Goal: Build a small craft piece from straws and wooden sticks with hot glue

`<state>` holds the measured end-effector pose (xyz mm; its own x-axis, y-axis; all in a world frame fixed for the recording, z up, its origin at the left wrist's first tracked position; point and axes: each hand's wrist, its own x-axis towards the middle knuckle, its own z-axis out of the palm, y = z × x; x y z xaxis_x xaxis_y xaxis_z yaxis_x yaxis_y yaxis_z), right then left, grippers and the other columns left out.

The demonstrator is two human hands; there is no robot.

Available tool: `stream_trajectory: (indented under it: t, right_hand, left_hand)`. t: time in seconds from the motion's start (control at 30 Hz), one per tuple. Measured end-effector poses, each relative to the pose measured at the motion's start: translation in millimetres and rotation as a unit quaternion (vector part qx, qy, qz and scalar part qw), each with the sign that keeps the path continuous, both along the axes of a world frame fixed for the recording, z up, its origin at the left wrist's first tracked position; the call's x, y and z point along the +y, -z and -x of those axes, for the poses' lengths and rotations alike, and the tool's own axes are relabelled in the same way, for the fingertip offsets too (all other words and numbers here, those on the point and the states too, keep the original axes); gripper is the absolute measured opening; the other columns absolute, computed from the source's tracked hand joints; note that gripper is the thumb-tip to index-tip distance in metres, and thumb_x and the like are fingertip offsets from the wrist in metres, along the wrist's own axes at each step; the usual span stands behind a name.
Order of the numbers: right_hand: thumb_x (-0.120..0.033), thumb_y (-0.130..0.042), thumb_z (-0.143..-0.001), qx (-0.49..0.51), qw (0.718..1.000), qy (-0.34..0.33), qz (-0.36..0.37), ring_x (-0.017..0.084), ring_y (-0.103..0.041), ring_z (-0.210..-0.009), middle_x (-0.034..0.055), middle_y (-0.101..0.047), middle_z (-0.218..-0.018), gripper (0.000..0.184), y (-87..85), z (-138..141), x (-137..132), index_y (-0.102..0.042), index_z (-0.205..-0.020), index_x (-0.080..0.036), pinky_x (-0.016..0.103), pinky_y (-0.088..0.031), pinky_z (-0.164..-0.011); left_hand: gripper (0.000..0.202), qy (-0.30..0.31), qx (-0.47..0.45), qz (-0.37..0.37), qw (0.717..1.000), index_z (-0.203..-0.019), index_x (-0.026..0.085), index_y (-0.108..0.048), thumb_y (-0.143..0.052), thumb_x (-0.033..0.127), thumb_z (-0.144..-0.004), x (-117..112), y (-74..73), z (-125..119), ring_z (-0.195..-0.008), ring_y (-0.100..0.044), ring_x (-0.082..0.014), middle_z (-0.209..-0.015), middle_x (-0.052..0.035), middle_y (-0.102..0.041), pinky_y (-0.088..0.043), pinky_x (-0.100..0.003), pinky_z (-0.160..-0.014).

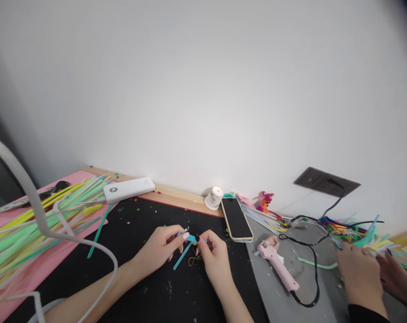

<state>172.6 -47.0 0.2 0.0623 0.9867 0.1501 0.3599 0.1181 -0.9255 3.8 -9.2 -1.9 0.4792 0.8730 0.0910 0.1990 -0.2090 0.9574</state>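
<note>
My left hand (pixel 163 249) and my right hand (pixel 214 256) meet over a black mat (pixel 149 287). Both pinch the same thin blue strip (pixel 186 249), the left at its upper end, the right a little further along. A small dark piece sits on the strip at my right fingertips. The strip's lower end slants down-left onto the mat. A small brownish loop lies on the mat just under my right hand.
A pile of green and yellow strips (pixel 38 220) lies on pink paper at left, crossed by a white cable (pixel 38 211). A white box (pixel 129 189), a small cup (pixel 214 198), a phone (pixel 237 219) and a pink glue gun (pixel 277 262) lie around. Another person's hands (pixel 371 273) work at right.
</note>
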Motion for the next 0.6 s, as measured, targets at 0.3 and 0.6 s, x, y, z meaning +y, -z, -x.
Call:
stream_trajectory:
  t: [0.3,0.6]
  right_hand:
    - [-0.035,-0.042,-0.09,0.005,1.0,-0.008,0.001,0.011,-0.042,-0.048,-0.0036,-0.048,-0.053,0.034,3.2,-1.6,-0.3,-0.046,-0.06,-0.02,0.022,-0.032,-0.047]
    - [-0.033,-0.043,-0.089,-0.071,0.997,0.038,-0.016,0.011,-0.043,-0.047,-0.0044,-0.044,-0.049,0.036,2.5,-3.3,-0.2,-0.045,-0.056,-0.02,0.022,-0.032,-0.049]
  left_hand:
    - [0.032,-0.022,0.01,-0.017,1.0,-0.069,0.017,-0.056,-0.041,0.038,-0.088,0.6,0.8,1.6,-0.04,-0.044,-0.0088,-0.057,0.0035,-0.056,-0.035,-0.019,-0.043]
    - [0.037,-0.019,0.051,-0.034,0.998,-0.064,0.017,-0.057,-0.04,0.04,-0.089,0.7,0.7,1.8,-0.041,-0.045,-0.0096,-0.052,0.003,-0.056,-0.035,-0.019,-0.045]
